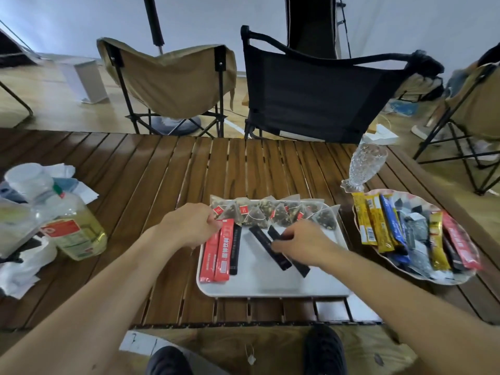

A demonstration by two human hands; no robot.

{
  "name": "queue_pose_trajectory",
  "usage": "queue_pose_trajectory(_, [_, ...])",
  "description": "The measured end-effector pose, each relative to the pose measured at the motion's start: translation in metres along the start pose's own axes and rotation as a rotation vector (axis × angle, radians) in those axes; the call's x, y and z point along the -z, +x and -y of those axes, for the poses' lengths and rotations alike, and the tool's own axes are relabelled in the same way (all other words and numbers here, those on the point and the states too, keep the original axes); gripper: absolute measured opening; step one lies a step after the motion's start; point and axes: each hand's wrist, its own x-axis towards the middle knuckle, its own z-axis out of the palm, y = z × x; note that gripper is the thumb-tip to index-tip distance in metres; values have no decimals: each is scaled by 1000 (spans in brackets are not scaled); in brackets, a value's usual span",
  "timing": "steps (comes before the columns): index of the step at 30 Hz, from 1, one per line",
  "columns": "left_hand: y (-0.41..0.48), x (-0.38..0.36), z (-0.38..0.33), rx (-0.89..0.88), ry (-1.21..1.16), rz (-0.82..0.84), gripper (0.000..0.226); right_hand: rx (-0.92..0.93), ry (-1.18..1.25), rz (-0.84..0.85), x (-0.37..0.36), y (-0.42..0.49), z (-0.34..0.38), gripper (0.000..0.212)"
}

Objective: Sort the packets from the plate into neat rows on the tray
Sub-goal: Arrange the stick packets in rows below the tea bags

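A white tray point(273, 285) lies on the slatted wooden table. Along its far edge runs a row of clear tea bags point(273, 211). Two red stick packets point(217, 253) and one black stick packet point(235, 250) lie side by side at its left. My left hand point(189, 226) rests at the tray's far left corner, fingers touching the tops of the red packets. My right hand point(300, 239) is closed on two slanted black stick packets point(270, 247) in the tray's middle. The plate point(446, 277) to the right holds several yellow, blue, black and red packets point(389, 226).
A cut-glass goblet point(362, 166) stands just behind the plate. At the table's left are a plastic bottle of yellow liquid point(75, 228), a white lidded container point(29, 177) and crumpled paper. Folding chairs point(319, 96) stand beyond the far edge.
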Motion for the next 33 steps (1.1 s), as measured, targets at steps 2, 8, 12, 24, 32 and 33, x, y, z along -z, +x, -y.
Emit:
queue_pose_trajectory(2, [1, -2, 5, -14, -6, 1, 37, -23, -22, 7, -22, 7, 4, 31])
queue_pose_trajectory(8, [3, -7, 20, -18, -26, 60, 38, -16, 24, -16, -46, 17, 18, 34])
queue_pose_trajectory(12, [3, -9, 24, -12, -39, 82, 39, 47, -46, 39, -52, 19, 25, 31])
queue_pose_trajectory(24, [0, -13, 8, -64, 41, 122, 40, 12, 179, 102, -28, 14, 28, 17])
queue_pose_trajectory(32, [-1, -13, 10, -87, 2, 145, 38, 73, 35, 5, -34, 15, 24, 17])
queue_pose_trajectory(33, [-1, -13, 11, -86, -5, 152, 38, 93, 9, 20, -33, 14, 25, 17])
